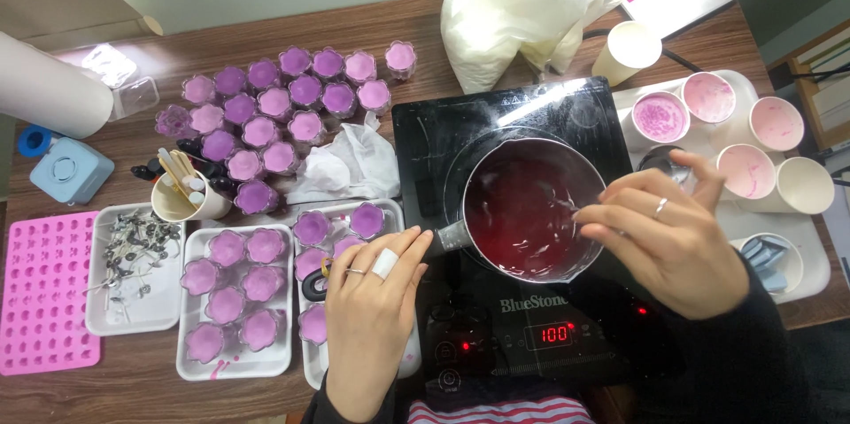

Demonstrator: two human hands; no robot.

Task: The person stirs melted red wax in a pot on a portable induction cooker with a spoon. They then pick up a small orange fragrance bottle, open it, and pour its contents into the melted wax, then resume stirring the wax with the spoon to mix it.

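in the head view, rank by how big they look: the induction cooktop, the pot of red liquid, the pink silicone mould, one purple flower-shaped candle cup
1. induction cooktop
2. pot of red liquid
3. pink silicone mould, not far behind the pot, so that order is unsure
4. purple flower-shaped candle cup

pot liquid (531, 207) dark red | candles (266, 114) purple (glossy) | mould (44, 291) pink

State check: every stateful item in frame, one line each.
Pot: on the cooktop, full of dark red liquid.
Cooktop: on, display lit.
Left hand: on the pot handle.
Right hand: holding a thin stirrer in the pot.
Flower cups: filled purple.
Paper cups: pink residue inside.
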